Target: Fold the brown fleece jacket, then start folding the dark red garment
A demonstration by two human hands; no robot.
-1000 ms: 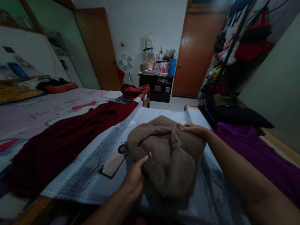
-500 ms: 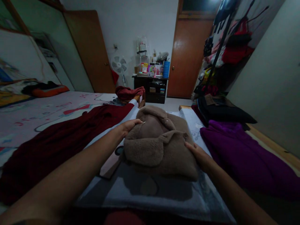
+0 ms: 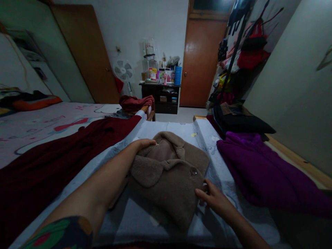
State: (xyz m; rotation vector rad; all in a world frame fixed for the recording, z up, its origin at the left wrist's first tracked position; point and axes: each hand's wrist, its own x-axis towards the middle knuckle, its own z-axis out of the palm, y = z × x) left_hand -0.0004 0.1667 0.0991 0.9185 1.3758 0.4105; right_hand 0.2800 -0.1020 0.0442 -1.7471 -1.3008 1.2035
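Note:
A brown fleecy garment (image 3: 166, 186), folded with its collar and a button showing, lies on the pale sheet (image 3: 166, 126) in front of me. My left hand (image 3: 146, 142) grips the garment at its collar, the fingers partly hidden by the cloth. At the lower right edge of the garment is my right hand (image 3: 209, 194), its thumb and fingers apart near the cloth. Whether the right fingertips touch the edge cannot be made out.
A dark red cloth (image 3: 77, 145) spreads at the left. On the right are a purple garment (image 3: 261, 173) and folded dark clothes (image 3: 241, 119). Behind stand a black cabinet (image 3: 160, 107) and a fan (image 3: 123, 71).
The garment has turned and shifted toward me and slightly left, showing a button. My right hand has moved down and its fingers have spread. The view has shifted a little.

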